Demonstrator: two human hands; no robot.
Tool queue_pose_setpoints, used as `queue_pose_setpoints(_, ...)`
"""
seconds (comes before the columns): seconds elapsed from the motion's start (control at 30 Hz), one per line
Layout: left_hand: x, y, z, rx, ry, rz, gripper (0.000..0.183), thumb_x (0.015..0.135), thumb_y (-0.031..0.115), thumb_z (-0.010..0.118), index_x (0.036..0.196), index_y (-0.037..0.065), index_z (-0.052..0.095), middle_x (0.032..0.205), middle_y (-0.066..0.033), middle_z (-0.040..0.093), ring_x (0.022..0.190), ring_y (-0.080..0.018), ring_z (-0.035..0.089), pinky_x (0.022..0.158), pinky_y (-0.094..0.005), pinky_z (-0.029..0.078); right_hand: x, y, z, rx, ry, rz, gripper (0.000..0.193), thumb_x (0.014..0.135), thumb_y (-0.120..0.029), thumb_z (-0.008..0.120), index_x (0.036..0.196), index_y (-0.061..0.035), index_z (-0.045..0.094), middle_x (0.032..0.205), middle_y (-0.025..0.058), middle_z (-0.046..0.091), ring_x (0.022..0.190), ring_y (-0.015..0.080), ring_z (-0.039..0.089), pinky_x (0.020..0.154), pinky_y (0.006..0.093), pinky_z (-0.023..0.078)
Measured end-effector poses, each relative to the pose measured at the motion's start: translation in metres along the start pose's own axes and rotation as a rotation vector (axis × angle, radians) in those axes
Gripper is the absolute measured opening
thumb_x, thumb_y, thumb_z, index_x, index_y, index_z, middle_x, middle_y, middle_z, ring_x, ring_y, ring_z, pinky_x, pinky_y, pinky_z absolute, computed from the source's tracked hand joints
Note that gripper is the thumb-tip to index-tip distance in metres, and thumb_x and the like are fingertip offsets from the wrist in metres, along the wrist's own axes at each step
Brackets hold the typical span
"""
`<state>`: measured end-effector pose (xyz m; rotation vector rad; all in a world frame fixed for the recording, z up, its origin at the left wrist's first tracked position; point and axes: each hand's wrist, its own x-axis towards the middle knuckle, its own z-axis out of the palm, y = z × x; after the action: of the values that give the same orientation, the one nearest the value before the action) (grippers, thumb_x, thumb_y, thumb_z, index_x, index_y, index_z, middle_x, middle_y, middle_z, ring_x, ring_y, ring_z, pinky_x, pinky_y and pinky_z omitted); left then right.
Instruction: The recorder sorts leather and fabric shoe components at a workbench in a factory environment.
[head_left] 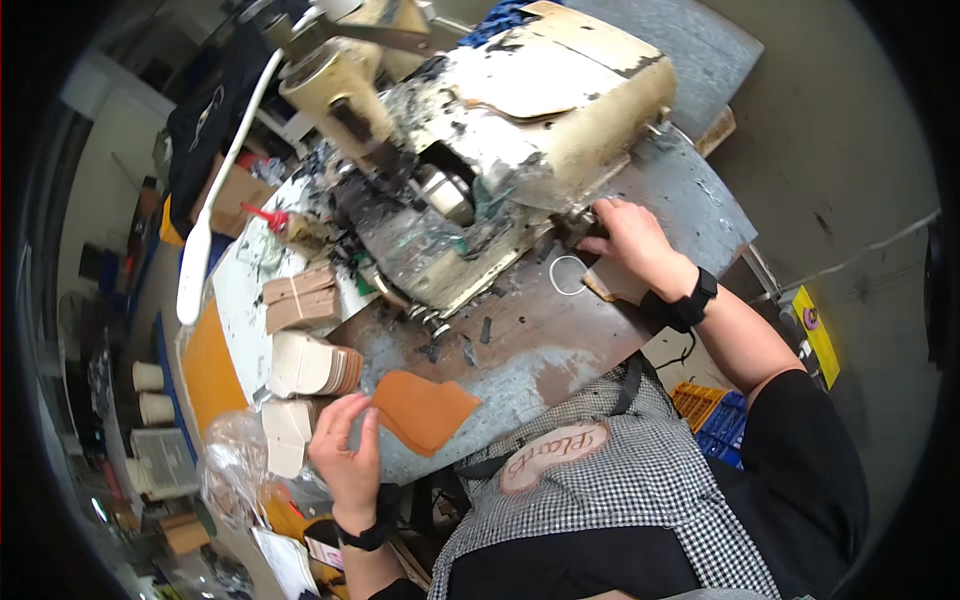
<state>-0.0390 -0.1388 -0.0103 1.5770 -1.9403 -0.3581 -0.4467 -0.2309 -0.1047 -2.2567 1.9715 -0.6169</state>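
A cream-coloured leather machine, worn and strewn with dark scraps, stands on the metal worktop. My right hand reaches to its front right corner, thumb and fingers closed around a small metal knob that is partly hidden. Close to me lies an orange-brown leather piece, flat at the worktop's near edge. My left hand is beside its left side, fingers bent and apart, apparently holding nothing. Stacks of pale cut leather pieces sit just beyond that hand, one partly behind the fingers.
A pinkish-brown leather stack and a red-tipped bottle stand left of the machine. A white lamp arm leans over there. A white ring lies near my right hand. Below the worktop are a clear plastic bag and stacked crates.
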Motion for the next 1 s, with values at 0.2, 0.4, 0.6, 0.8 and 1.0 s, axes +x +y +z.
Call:
queue_pose_setpoints(0.2,-0.055,-0.016,0.026,0.011,0.181,-0.035,0.007,0.077,0.001,0.069,0.077,0.002,0.062,0.074,-0.0118,0.061,0.073,-0.027,0.061,0.069,-0.0345,0.048,0.007,-0.029,-0.016,0.154,0.217,-0.215,0.035,0.081,-0.02,0.072,0.105,-0.0014,0.057,0.087,0.017,0.061,0.076,0.0343,0.061,0.064,0.0383,0.05)
queue_pose_setpoints(0.4,-0.085,-0.043,0.056,-0.008,0.301,-0.039,0.033,0.073,0.0,0.071,0.059,0.008,0.043,0.058,-0.0063,0.044,0.054,-0.0279,0.047,0.053,-0.0382,0.039,0.008,0.027,0.0,0.191,0.018,0.165,0.014,0.089,-0.014,0.059,0.088,0.0003,0.06,0.062,0.016,0.052,0.054,0.0249,0.05,0.055,0.0351,0.043)
queue_pose_setpoints(0.6,-0.08,-0.056,0.072,-0.092,0.519,-0.011,0.037,0.069,-0.003,0.072,0.056,0.007,0.039,0.056,-0.0052,0.041,0.05,-0.0247,0.043,0.047,-0.0352,0.034,0.007,0.003,-0.002,-0.083,0.126,-0.173,0.048,0.076,-0.017,0.077,0.114,0.0005,0.056,0.089,0.0167,0.063,0.071,0.0303,0.058,0.065,0.037,0.048)
queue_pose_setpoints(0.8,-0.084,-0.06,0.072,-0.093,0.571,0.001,0.035,0.069,-0.002,0.072,0.057,0.008,0.041,0.056,-0.0045,0.041,0.05,-0.024,0.044,0.048,-0.0349,0.035,0.02,0.02,-0.003,0.365,0.185,0.165,0.026,0.099,-0.026,0.053,0.103,-0.002,0.064,0.071,-0.0006,0.058,0.061,0.0042,0.05,0.054,0.0232,0.043)
queue_pose_setpoints(1.0,-0.085,-0.061,0.073,-0.103,0.57,-0.006,0.035,0.07,-0.001,0.071,0.056,0.009,0.041,0.055,-0.0031,0.041,0.05,-0.0227,0.044,0.048,-0.0344,0.036,0.026,0.057,0.001,0.135,-0.246,0.332,0.021,0.09,-0.022,0.065,0.097,-0.0023,0.061,0.067,0.0016,0.054,0.057,0.0081,0.05,0.052,0.0256,0.042)
